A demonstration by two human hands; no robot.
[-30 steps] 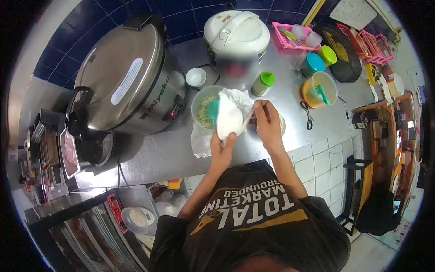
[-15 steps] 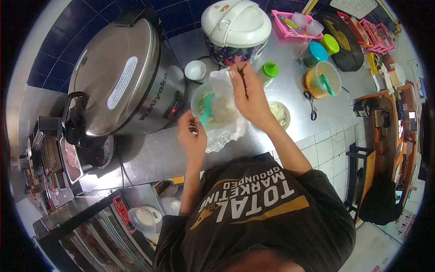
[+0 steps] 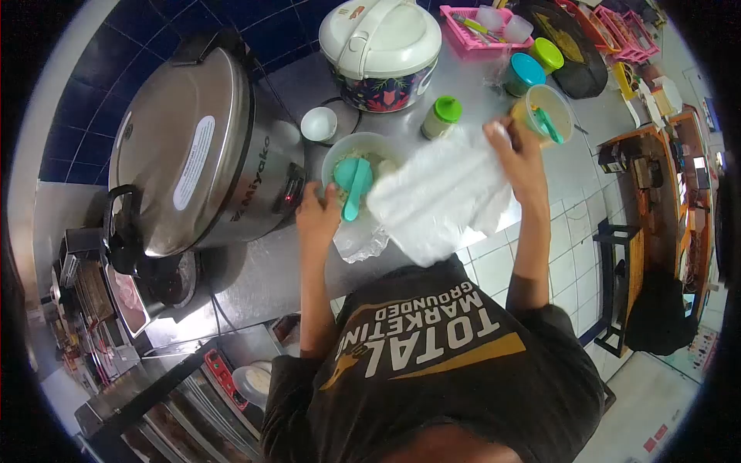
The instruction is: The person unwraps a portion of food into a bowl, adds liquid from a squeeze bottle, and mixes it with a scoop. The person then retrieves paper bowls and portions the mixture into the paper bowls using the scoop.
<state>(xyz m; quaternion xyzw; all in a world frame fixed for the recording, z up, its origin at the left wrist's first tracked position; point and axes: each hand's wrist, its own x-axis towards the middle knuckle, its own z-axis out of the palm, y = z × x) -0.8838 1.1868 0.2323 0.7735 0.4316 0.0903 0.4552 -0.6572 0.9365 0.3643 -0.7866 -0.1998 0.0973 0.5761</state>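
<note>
A translucent plastic tub (image 3: 330,159) with pale food inside stands on the steel counter, and a turquoise scoop (image 3: 356,185) rests in it. My left hand (image 3: 318,216) is at the tub's near left side, fingers apart, with the thumb side close to the rim. On the right, my right hand (image 3: 519,162) pinches the edge of a white plastic bag (image 3: 444,193). That bag is stretched out and hangs across the counter's front edge, covering what lies behind it. Below the tub, crumpled clear plastic (image 3: 361,244) lies on the counter.
A large steel Miyako cooker (image 3: 208,154) stands at left, with a floral rice cooker (image 3: 382,58) behind. Around are a white cup (image 3: 319,123), a green-lidded bottle (image 3: 442,117), a tub with orange contents (image 3: 546,114) and a pink basket (image 3: 486,31).
My right hand has swung right with the white bag, pulling it away from over the tub and spreading it out. The turquoise scoop now shows fully. My left hand stays beside the tub.
</note>
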